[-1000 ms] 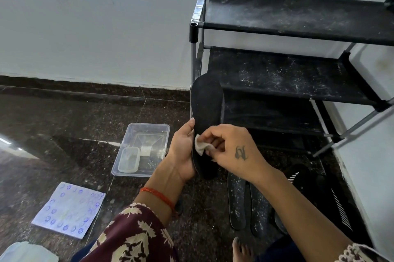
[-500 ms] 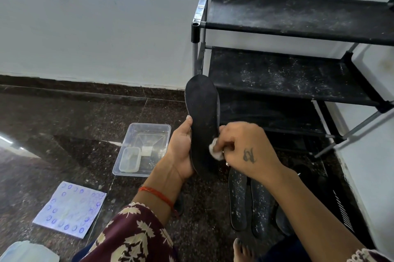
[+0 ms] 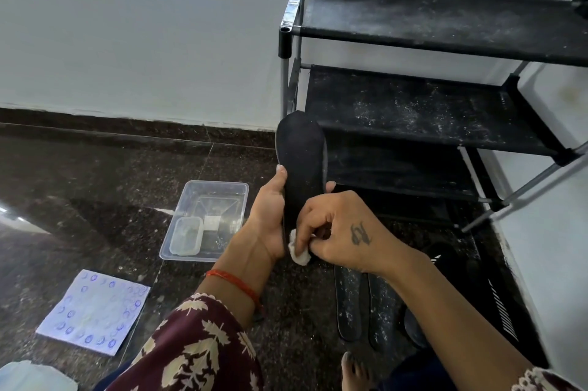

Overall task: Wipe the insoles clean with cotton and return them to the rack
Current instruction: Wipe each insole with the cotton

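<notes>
A black insole (image 3: 300, 161) stands upright in front of the rack, toe end up. My left hand (image 3: 270, 218) grips its lower half, thumb on the left edge. My right hand (image 3: 340, 231) pinches a small white cotton pad (image 3: 299, 250) against the insole's heel end. The black shoe rack (image 3: 429, 104) with dusty fabric shelves stands to the right against the wall. Two dusty insoles (image 3: 362, 304) lie on the floor below my right forearm, with another dark one (image 3: 413, 327) partly hidden beside them.
A clear plastic tray (image 3: 219, 193) holding a small container (image 3: 186, 236) sits on the dark stone floor to the left. A white sheet with blue prints (image 3: 94, 311) lies nearer me. A foot (image 3: 354, 370) shows at the bottom edge. A white wall panel (image 3: 547, 263) borders the right.
My right hand has drawn the cotton pad down the insole from its middle to the heel end. The insole has stayed upright in my left hand.
</notes>
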A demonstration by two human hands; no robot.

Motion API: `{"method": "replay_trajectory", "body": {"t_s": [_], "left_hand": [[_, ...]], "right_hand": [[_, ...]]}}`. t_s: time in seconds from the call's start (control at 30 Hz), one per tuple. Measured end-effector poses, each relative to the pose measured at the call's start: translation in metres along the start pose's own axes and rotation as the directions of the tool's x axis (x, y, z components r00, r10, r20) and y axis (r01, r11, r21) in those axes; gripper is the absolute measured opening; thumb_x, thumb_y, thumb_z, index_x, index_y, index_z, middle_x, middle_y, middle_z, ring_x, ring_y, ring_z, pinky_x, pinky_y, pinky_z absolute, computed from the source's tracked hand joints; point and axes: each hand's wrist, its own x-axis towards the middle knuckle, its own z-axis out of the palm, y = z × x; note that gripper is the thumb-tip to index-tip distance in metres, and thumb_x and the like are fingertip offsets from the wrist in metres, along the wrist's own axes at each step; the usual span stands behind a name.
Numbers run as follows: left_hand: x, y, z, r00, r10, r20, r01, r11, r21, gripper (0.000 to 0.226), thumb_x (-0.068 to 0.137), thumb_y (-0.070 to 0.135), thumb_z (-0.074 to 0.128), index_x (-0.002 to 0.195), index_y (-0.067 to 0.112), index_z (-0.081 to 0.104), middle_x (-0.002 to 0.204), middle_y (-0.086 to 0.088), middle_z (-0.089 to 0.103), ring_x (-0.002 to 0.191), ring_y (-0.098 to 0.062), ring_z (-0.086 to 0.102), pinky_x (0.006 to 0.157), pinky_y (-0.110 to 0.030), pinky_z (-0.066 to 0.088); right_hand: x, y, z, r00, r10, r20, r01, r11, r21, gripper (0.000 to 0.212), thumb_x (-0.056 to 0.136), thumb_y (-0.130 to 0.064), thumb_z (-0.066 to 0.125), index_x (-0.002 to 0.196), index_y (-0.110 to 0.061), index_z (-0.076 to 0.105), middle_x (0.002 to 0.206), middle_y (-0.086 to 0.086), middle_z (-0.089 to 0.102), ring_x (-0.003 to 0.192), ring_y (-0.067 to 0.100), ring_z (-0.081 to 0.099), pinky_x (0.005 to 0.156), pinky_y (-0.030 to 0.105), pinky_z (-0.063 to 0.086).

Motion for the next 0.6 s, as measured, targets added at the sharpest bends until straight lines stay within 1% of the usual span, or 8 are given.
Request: {"method": "replay_trajectory", "body": {"t_s": [0.1,0.17,0.23,0.3,0.37,0.47,0.53,0.6], "left_hand": [[0.001,0.001,-0.001,0.999,0.025,-0.037,-0.024,1.000,0.007,0.063,0.098,0.055,0.026,0.113,0.004,0.062,0.101,-0.016,0.068,0.086,-0.026,0.068,0.073,-0.037,0.055],[0.001,0.002,0.000,0.999,0.047,-0.026,-0.048,0.998,-0.030,0.059,0.099,0.050,0.027,0.111,0.003,0.062,0.097,-0.018,0.069,0.084,-0.026,0.068,0.070,-0.036,0.059],[0.001,0.003,0.001,0.997,0.072,0.003,-0.072,0.996,-0.054,0.054,0.100,0.044,0.028,0.107,0.003,0.062,0.091,-0.016,0.071,0.078,-0.025,0.070,0.066,-0.032,0.059],[-0.001,0.002,0.004,0.996,0.081,0.031,-0.079,0.995,-0.055,0.052,0.101,0.040,0.027,0.106,0.004,0.063,0.088,-0.013,0.072,0.075,-0.023,0.071,0.067,-0.030,0.059],[-0.004,0.001,0.006,0.996,0.074,0.043,-0.071,0.996,-0.062,0.050,0.100,0.038,0.027,0.108,0.004,0.063,0.090,-0.013,0.072,0.075,-0.024,0.072,0.066,-0.031,0.059],[-0.003,0.002,0.005,0.998,0.067,0.020,-0.065,0.994,-0.090,0.052,0.099,0.041,0.032,0.125,0.004,0.057,0.107,-0.016,0.068,0.084,-0.027,0.070,0.069,-0.036,0.060],[-0.004,0.003,0.003,0.998,0.057,0.008,-0.056,0.990,-0.126,0.056,0.098,0.046,0.034,0.132,0.005,0.053,0.113,-0.018,0.065,0.091,-0.029,0.068,0.074,-0.039,0.059],[-0.005,0.004,0.002,1.000,0.019,0.025,-0.016,0.993,-0.116,0.063,0.098,0.052,0.031,0.134,0.005,0.051,0.119,-0.020,0.062,0.102,-0.032,0.063,0.083,-0.043,0.055]], "right_hand": [[-0.002,0.000,-0.002,1.000,0.007,0.031,-0.001,0.982,-0.188,0.025,0.064,-0.022,0.049,0.060,-0.025,0.073,0.073,-0.013,0.067,0.072,0.004,0.062,0.072,0.030,0.052],[-0.003,0.005,-0.003,0.995,-0.012,-0.094,-0.017,0.954,-0.301,0.034,0.065,-0.034,0.039,0.059,-0.026,0.072,0.072,-0.011,0.067,0.072,0.007,0.060,0.067,0.032,0.053],[-0.002,0.009,-0.004,0.964,-0.022,-0.265,-0.059,0.954,-0.294,0.027,0.071,-0.027,0.046,0.061,-0.025,0.071,0.073,-0.010,0.066,0.072,0.009,0.060,0.068,0.031,0.053],[0.001,0.011,-0.001,0.923,0.013,-0.386,-0.083,0.983,-0.164,0.018,0.070,-0.006,0.060,0.066,-0.021,0.070,0.076,-0.010,0.065,0.070,0.005,0.059,0.065,0.025,0.052],[0.004,0.008,0.004,0.932,0.079,-0.354,-0.090,0.996,-0.015,0.022,0.068,0.004,0.065,0.072,-0.017,0.070,0.078,-0.008,0.065,0.067,0.006,0.062,0.062,0.024,0.053],[0.006,0.001,0.010,0.977,0.074,-0.202,-0.051,0.992,0.119,0.024,0.068,0.007,0.066,0.075,-0.016,0.069,0.081,-0.005,0.066,0.067,0.010,0.064,0.062,0.029,0.056],[0.005,-0.001,0.009,0.987,0.014,-0.158,0.010,0.989,0.148,0.025,0.067,0.009,0.066,0.072,-0.015,0.070,0.080,-0.006,0.067,0.069,0.010,0.064,0.063,0.024,0.054],[0.003,-0.002,0.006,0.993,-0.056,-0.105,0.066,0.993,0.097,0.027,0.065,0.009,0.064,0.066,-0.016,0.072,0.078,-0.008,0.067,0.073,0.007,0.064,0.069,0.014,0.047]]}}
